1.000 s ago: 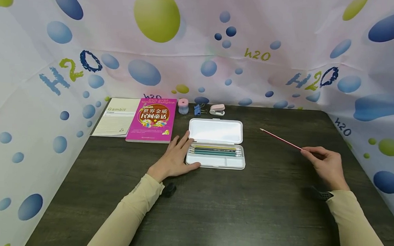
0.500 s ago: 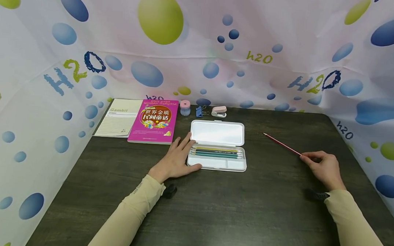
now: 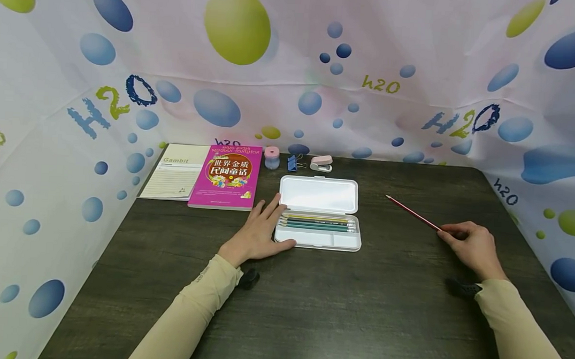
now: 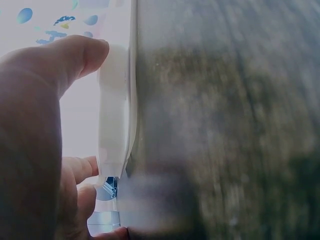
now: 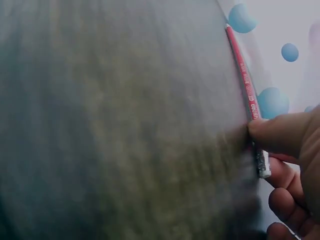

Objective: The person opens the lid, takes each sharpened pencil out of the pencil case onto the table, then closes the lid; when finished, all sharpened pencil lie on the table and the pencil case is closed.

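Observation:
A white pencil case [image 3: 317,239] lies with its lid [image 3: 318,194] flipped back. Several pencils [image 3: 316,223], yellow, dark and green, lie side by side in its rear compartment. My left hand [image 3: 253,234] rests against the case's left end with fingers spread, the thumb on the front edge. In the left wrist view the thumb touches the case's side wall [image 4: 114,110]. Well to the right, my right hand [image 3: 472,246] pinches a red pencil [image 3: 411,211] near its rear end. The pencil's light tip points to the far left, and its silver and white end [image 5: 264,167] shows behind the thumb.
A magenta book [image 3: 226,177] overlaps a lined notebook [image 3: 174,172] at the back left. Along the back edge stand a pink-and-blue round container [image 3: 271,157], a blue binder clip [image 3: 293,163] and a small pink stapler [image 3: 321,163]. A patterned sheet [image 3: 377,119] rises behind the dark table [image 3: 330,310].
Over the first half second the right hand and red pencil came down slightly toward the table. The head view shifted a little. The left hand and pencil case stayed in place.

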Action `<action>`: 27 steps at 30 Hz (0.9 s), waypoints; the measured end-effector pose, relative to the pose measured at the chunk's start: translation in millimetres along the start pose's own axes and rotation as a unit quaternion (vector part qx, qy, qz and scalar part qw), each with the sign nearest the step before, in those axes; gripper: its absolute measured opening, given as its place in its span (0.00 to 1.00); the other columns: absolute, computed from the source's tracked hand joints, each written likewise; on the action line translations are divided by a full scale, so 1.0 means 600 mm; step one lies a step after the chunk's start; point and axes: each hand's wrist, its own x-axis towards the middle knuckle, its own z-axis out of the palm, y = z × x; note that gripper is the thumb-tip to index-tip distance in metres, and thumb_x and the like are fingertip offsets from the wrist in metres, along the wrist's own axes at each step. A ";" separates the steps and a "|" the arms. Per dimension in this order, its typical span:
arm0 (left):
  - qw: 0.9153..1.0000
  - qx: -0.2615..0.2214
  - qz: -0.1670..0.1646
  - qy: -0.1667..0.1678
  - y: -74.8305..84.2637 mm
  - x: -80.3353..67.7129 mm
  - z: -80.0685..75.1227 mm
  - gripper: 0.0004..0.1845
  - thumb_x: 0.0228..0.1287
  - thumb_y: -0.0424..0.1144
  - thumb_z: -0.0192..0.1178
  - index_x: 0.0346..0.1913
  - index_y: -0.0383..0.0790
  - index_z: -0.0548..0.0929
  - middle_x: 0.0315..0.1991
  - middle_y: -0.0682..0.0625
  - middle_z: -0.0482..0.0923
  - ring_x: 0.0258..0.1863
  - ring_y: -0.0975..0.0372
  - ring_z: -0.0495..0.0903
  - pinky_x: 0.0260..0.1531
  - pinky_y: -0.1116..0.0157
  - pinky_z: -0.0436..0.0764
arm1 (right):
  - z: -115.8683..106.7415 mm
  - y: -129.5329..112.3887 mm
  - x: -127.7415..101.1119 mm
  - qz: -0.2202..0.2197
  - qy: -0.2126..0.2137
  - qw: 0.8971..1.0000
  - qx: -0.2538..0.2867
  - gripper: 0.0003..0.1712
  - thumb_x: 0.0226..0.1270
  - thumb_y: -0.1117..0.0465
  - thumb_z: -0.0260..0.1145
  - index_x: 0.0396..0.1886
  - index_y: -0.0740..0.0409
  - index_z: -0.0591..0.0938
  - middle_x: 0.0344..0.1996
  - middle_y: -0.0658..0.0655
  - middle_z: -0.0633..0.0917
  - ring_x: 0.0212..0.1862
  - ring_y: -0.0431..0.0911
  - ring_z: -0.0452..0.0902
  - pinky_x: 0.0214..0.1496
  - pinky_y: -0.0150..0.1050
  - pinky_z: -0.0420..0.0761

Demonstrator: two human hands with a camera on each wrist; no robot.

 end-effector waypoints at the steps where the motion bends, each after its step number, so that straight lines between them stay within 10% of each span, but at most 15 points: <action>1: 1.000 0.000 0.000 0.000 0.000 0.000 -0.001 0.53 0.59 0.73 0.56 0.78 0.43 0.57 0.81 0.45 0.39 0.76 0.38 0.44 0.73 0.42 0.47 | -0.001 -0.002 0.001 -0.002 0.000 1.000 -0.001 0.19 0.69 0.52 0.68 0.47 0.65 0.87 0.43 0.66 0.81 0.43 0.58 0.74 0.39 0.48 0.69; 11: 1.000 -0.003 0.001 0.001 0.001 -0.002 -0.001 0.52 0.59 0.72 0.57 0.77 0.43 0.58 0.81 0.45 0.39 0.76 0.38 0.44 0.73 0.42 0.47 | 0.004 -0.075 0.016 -0.109 0.019 0.994 -0.001 0.11 0.64 0.57 0.72 0.40 0.61 0.87 0.35 0.59 0.84 0.38 0.53 0.76 0.37 0.45 0.71; 18: 1.000 0.001 0.006 0.004 0.002 0.001 -0.003 0.52 0.60 0.72 0.56 0.77 0.42 0.58 0.81 0.45 0.39 0.76 0.39 0.44 0.73 0.43 0.47 | 0.038 -0.177 0.031 -0.263 -0.029 0.964 -0.014 0.09 0.58 0.66 0.74 0.39 0.59 0.88 0.35 0.53 0.86 0.39 0.50 0.79 0.38 0.48 0.78; 27: 1.000 0.000 -0.010 -0.007 0.003 -0.001 0.000 0.53 0.59 0.73 0.56 0.78 0.44 0.57 0.81 0.47 0.37 0.77 0.41 0.43 0.74 0.45 0.45 | 0.086 -0.271 0.030 -0.318 -0.128 0.938 -0.058 0.13 0.60 0.64 0.75 0.45 0.59 0.89 0.41 0.53 0.87 0.42 0.46 0.76 0.42 0.45 0.80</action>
